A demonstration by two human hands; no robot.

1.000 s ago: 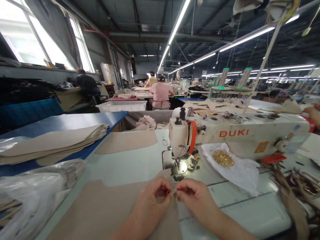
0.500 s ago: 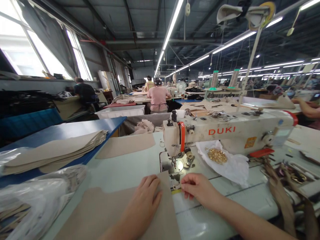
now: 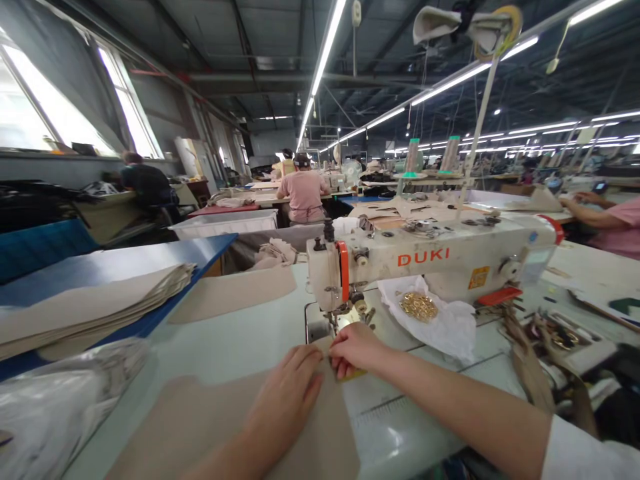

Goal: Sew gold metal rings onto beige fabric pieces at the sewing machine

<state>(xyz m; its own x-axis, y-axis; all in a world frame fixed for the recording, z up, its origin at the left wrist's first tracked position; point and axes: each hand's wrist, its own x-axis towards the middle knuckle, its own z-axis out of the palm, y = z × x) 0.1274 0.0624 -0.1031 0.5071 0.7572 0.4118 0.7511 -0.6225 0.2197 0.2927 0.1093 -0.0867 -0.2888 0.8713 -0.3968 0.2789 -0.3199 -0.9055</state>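
L hand [image 3: 285, 400] lay flat on a flat beige cut panel [image 3: 200, 420], fingers extended & released, pressing down w/ no grip. R hand [image 3: 357, 350] sat at the panel's top corner, fingers curled down, tips at the edge; couldn't tell if they pinched it. A small yellow strip [image 3: 351, 375] showed just under R hand. The panel lay on a pale green sewing table [image 3: 235, 347], its corner right by the needle area of a white DUKI industrial sewing machine [image 3: 425, 260] w/ an orange-red guard [image 3: 343, 270] on its head.

Right of the needle, crumpled white tissue paper [image 3: 450, 327] held a heap of small gold metal rings [image 3: 418, 307]. Further right, tangled brown straps [image 3: 530, 363] lay by a tray of small hardware [image 3: 560, 340]. Left of the panel was a clear plastic bag [image 3: 55, 413]. Beyond it, a stack of beige panels [image 3: 90, 293] sat on a blue-topped table [image 3: 200, 250]. A single beige panel [image 3: 235, 293] lay past the machine's left side.

On the far right, a co-worker's pink sleeve [image 3: 620, 220] showed. Ahead, a person in a pink shirt [image 3: 303, 193] sat w/ back turned.
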